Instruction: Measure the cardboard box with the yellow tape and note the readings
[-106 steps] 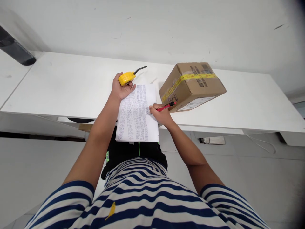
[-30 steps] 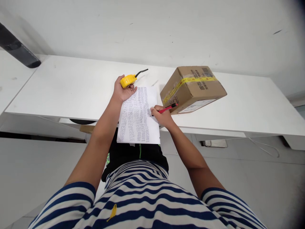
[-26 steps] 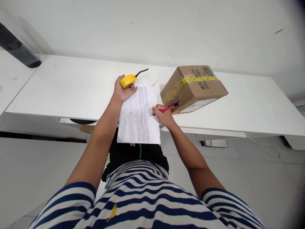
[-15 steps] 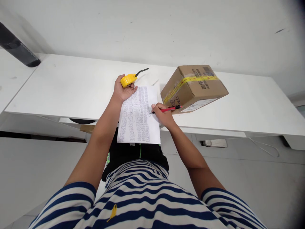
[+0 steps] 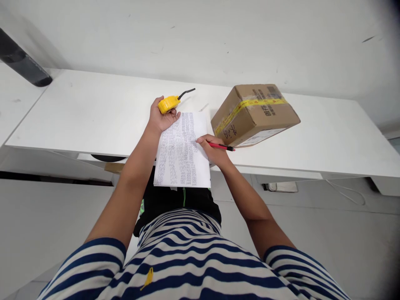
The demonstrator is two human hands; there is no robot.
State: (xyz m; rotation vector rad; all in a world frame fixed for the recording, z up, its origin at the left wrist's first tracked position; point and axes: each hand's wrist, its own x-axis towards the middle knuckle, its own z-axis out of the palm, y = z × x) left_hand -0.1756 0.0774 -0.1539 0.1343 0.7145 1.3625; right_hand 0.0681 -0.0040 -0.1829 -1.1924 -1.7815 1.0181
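Observation:
My left hand (image 5: 161,118) is closed around a yellow tape measure (image 5: 168,104) with a black strap sticking out to the right. That hand rests at the upper left edge of a white sheet of paper (image 5: 203,175) covered in rows of blue handwriting. The sheet lies partly on the table and juts over its front edge. In my right hand (image 5: 215,152) is a red pen (image 5: 221,146) with a black end, pinched between the fingers. Its tip is by the right part of the writing, mostly hidden by my fingers.
A taped cardboard box (image 5: 271,118) with yellow tape and a label stands on the white table (image 5: 93,112), right of the paper. Behind runs a white wall. A dark post (image 5: 26,62) rises at the far left. A white cable (image 5: 346,192) hangs below on the right.
The pen has tilted in my right hand, its back end swinging down toward me, and the fingers have shifted slightly up and left. My left hand and the tape measure stay put.

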